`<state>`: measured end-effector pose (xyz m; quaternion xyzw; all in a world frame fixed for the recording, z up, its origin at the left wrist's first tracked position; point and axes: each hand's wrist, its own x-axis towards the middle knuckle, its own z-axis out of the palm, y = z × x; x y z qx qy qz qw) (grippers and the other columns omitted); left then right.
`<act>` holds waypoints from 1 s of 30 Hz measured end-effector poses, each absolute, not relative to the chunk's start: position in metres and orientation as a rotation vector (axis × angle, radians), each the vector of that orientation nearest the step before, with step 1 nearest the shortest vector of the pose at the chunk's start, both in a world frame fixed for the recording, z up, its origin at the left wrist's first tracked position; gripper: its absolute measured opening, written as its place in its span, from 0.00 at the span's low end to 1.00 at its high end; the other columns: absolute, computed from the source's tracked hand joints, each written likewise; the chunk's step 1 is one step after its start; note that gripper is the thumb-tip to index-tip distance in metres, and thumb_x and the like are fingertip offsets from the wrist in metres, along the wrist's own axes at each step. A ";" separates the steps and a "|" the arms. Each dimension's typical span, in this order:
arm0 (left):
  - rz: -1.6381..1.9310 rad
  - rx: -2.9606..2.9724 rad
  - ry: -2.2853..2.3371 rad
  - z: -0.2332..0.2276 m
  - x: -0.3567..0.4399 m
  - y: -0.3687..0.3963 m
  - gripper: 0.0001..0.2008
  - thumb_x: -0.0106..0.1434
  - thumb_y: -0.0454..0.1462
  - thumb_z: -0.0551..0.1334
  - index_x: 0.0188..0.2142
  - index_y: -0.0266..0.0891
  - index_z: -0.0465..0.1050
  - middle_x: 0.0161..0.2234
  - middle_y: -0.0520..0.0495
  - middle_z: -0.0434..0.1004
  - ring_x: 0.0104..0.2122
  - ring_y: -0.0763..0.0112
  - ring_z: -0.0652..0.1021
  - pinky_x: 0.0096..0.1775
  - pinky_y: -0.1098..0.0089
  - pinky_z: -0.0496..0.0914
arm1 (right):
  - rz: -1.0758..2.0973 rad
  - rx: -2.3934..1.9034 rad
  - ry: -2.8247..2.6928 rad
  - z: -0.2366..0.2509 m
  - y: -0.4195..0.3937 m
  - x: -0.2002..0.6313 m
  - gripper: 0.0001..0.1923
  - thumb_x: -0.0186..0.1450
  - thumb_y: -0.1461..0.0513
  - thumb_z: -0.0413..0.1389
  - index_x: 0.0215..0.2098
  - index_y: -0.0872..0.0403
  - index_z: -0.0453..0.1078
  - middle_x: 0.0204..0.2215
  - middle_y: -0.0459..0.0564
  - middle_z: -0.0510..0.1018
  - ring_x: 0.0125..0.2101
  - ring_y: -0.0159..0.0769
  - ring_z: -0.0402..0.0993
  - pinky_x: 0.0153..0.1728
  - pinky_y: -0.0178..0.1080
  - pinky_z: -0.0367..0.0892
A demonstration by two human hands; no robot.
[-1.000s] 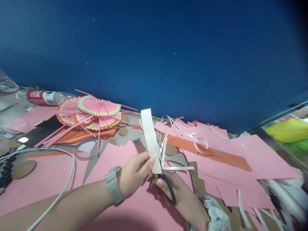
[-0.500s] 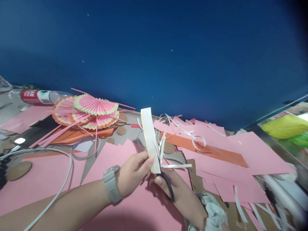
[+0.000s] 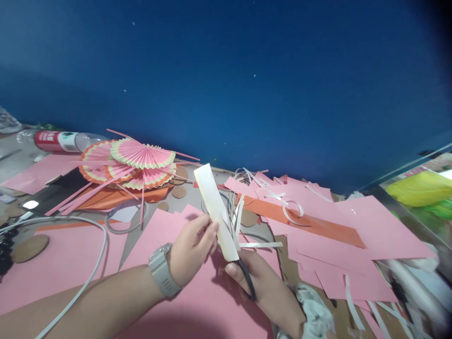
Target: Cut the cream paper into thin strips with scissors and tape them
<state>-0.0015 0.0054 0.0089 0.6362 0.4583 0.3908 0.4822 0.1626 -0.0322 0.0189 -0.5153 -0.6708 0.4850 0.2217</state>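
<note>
A deep blue wall (image 3: 247,70) backs the worktop (image 3: 197,188), littered with pink sheets (image 3: 370,230) and folded fans (image 3: 137,162). The left hand (image 3: 190,249) pinches a pale paper strip (image 3: 213,209); the right hand (image 3: 261,278) grips black scissors (image 3: 245,278).

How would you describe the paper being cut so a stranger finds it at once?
Start at the blue wall, then drop to the two hands at the table's near edge. The left hand pinches a cream strip, standing upright while every pink sheet lies flat.

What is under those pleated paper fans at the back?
The fans lie on an orange sheet with thin pink strips fanning out from beneath. Round cardboard discs sit beside them. The fans cover whatever else lies underneath.
</note>
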 end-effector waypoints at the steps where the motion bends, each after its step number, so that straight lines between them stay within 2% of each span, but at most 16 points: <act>1: 0.963 1.579 1.146 0.008 -0.002 0.006 0.16 0.68 0.42 0.46 0.25 0.40 0.57 0.21 0.55 0.60 0.21 0.75 0.65 0.26 0.73 0.61 | 1.349 -1.433 -1.852 0.019 -0.032 0.163 0.25 0.63 0.43 0.46 0.28 0.57 0.65 0.23 0.45 0.64 0.26 0.33 0.60 0.26 0.34 0.60; 5: 0.976 1.642 1.159 0.007 -0.002 0.006 0.15 0.68 0.41 0.46 0.25 0.40 0.57 0.21 0.55 0.59 0.22 0.74 0.63 0.27 0.72 0.61 | 1.436 -1.401 -1.806 0.019 -0.033 0.162 0.24 0.63 0.44 0.46 0.28 0.56 0.63 0.21 0.43 0.64 0.24 0.31 0.60 0.24 0.33 0.60; 10: 0.972 1.673 1.138 0.010 -0.002 0.006 0.15 0.68 0.40 0.46 0.25 0.40 0.57 0.22 0.54 0.60 0.24 0.74 0.64 0.28 0.72 0.61 | 1.424 -1.383 -1.792 0.018 -0.033 0.162 0.23 0.63 0.44 0.48 0.28 0.56 0.64 0.23 0.45 0.67 0.26 0.33 0.63 0.25 0.33 0.62; 14: 0.973 1.677 1.157 0.011 -0.001 0.006 0.15 0.68 0.40 0.46 0.25 0.39 0.59 0.23 0.54 0.61 0.25 0.73 0.65 0.29 0.72 0.61 | 1.458 -1.356 -1.798 0.016 -0.033 0.163 0.21 0.65 0.47 0.47 0.27 0.55 0.61 0.21 0.43 0.63 0.24 0.31 0.59 0.24 0.32 0.59; 20: 0.981 1.702 1.103 0.012 -0.002 0.006 0.15 0.68 0.40 0.46 0.27 0.37 0.63 0.25 0.51 0.65 0.26 0.72 0.67 0.30 0.72 0.62 | 1.405 -1.360 -1.857 0.018 -0.032 0.163 0.19 0.65 0.48 0.48 0.28 0.55 0.62 0.23 0.43 0.60 0.26 0.32 0.56 0.26 0.34 0.58; 30: 0.978 1.687 1.086 0.010 -0.001 0.005 0.15 0.68 0.40 0.46 0.28 0.38 0.63 0.25 0.52 0.65 0.26 0.73 0.66 0.30 0.72 0.62 | 1.393 -1.361 -1.854 0.018 -0.032 0.163 0.20 0.65 0.48 0.47 0.29 0.55 0.64 0.24 0.45 0.65 0.28 0.36 0.62 0.28 0.36 0.63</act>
